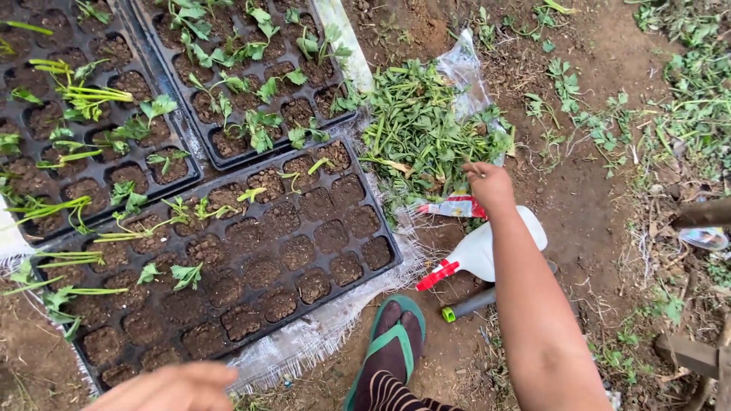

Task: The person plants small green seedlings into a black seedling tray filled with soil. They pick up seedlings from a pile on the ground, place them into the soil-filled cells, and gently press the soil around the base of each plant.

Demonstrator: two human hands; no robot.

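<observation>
Right hand (489,185): reaching out over a loose heap of cut green leafy stems (426,133), fingers curled together on the heap's near edge; whether they pinch a stem I cannot tell.
Left hand (171,388): blurred at the bottom edge, just below the near tray, holding nothing that shows; finger spread cannot be told.
Cuttings heap: limp, tangled leaves lying on a crinkled clear plastic sheet (464,72) on bare brown soil, right of the trays.
Near tray (384,262): black moulded plastic seedling tray with rounded cells packed with crumbly dark soil; small upright green cuttings (186,274) stand in its left and far cells.
Under tray: frayed white woven sacking (327,331).
Beside the forearm: white plastic spray bottle with red trigger (476,255), lying on its side.
Foot: green rubber sandal (396,342).
</observation>
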